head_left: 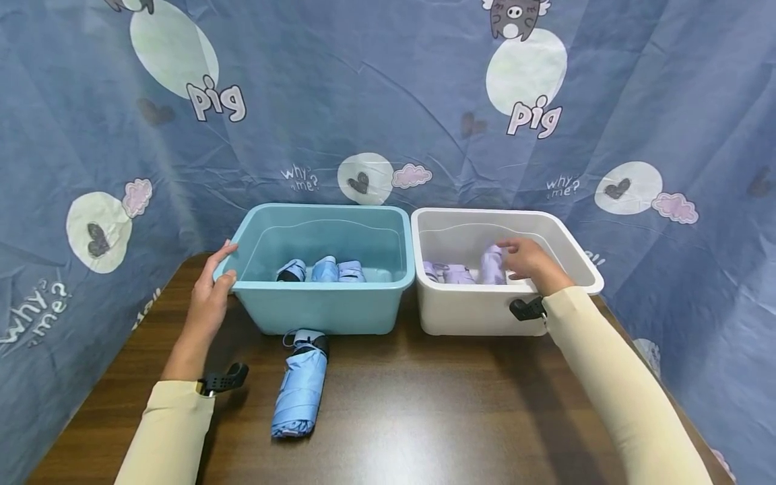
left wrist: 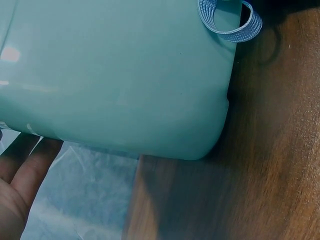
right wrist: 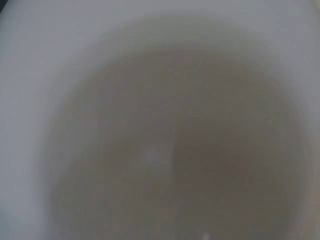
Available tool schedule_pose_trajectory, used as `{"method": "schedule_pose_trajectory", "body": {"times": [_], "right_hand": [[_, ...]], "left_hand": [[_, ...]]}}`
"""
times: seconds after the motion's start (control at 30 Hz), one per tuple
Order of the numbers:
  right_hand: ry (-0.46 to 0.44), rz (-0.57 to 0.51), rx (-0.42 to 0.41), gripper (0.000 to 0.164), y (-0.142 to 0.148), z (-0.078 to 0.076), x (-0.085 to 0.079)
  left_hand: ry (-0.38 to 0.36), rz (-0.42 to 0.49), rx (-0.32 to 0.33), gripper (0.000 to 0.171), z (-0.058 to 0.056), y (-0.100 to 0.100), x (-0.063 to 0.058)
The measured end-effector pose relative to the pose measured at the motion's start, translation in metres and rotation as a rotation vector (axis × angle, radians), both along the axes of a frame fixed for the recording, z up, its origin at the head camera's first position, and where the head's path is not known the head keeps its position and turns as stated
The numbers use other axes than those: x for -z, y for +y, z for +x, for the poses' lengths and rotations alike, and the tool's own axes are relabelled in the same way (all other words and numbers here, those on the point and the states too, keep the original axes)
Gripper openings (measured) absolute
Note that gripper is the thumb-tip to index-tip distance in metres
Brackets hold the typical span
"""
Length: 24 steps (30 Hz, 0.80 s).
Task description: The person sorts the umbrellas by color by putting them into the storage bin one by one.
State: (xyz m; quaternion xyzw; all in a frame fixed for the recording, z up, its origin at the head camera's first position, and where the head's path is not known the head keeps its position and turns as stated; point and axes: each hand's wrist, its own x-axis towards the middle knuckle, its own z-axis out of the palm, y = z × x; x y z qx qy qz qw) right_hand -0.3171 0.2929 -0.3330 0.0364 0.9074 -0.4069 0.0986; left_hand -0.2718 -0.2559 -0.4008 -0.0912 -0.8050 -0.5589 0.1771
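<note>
At the teal bin (head_left: 321, 310), my left hand (head_left: 209, 296) grips the left rim near the front corner. In the left wrist view, fingers (left wrist: 37, 165) lie against the bin's outer side. My right hand (head_left: 532, 263) reaches into the white bin (head_left: 479, 313), relaxed fingertips right at the upper end of a folded purple umbrella (head_left: 492, 266). Left of it lie more purple umbrellas (head_left: 457, 274), partly hidden by the front wall. Several folded blue umbrellas (head_left: 325, 269) lie inside the teal bin. The right wrist view shows only a blurred pale surface.
Another folded blue umbrella (head_left: 300, 391) lies on the brown wooden table (head_left: 424, 404) in front of the teal bin, its wrist strap (left wrist: 240, 32) close to the bin wall. Both bins stand side by side before a blue printed curtain (head_left: 388, 101).
</note>
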Motion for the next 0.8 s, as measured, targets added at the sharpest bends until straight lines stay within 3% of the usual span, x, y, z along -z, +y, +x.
{"method": "schedule_pose_trajectory", "body": {"times": [0.1,0.47,0.7,0.8], "right_hand": [[-0.027,-0.035,0.043,0.062,-0.001,0.000,-0.003],[-0.031,-0.048,0.030,0.061,-0.001,-0.002,-0.006],[0.012,-0.080,0.064,0.061,-0.002,0.001,-0.007],[0.034,-0.084,0.061,0.060,-0.002,0.003,-0.009]], "left_hand": [[-0.001,-0.003,0.004,0.049,0.001,0.000,-0.001],[0.006,0.006,0.011,0.049,-0.001,0.000,-0.005],[0.012,0.016,0.019,0.050,0.020,0.015,-0.029],[0.008,0.002,0.010,0.050,0.015,0.010,-0.021]]}}
